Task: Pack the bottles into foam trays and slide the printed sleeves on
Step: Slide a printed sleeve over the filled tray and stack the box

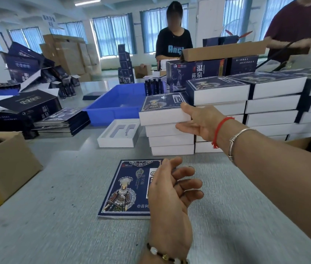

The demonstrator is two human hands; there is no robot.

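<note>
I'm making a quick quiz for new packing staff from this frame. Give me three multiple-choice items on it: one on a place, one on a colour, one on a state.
1. Where does the flat printed sleeve lie?
A. On the grey table in front of the person
B. Inside the blue bin
C. On top of the boxes

2. What colour is the plastic bin?
A. Red
B. Blue
C. Green

3. What is the right hand doing?
A. Hanging idle
B. Holding a bottle
C. Gripping the top box of a stack

Answers:
1. A, the sleeve lies flat on the table, partly under the open left hand.
2. B, its walls are bright blue.
3. C, the thumb is on the box's printed top and the fingers curl at its white side.
</note>
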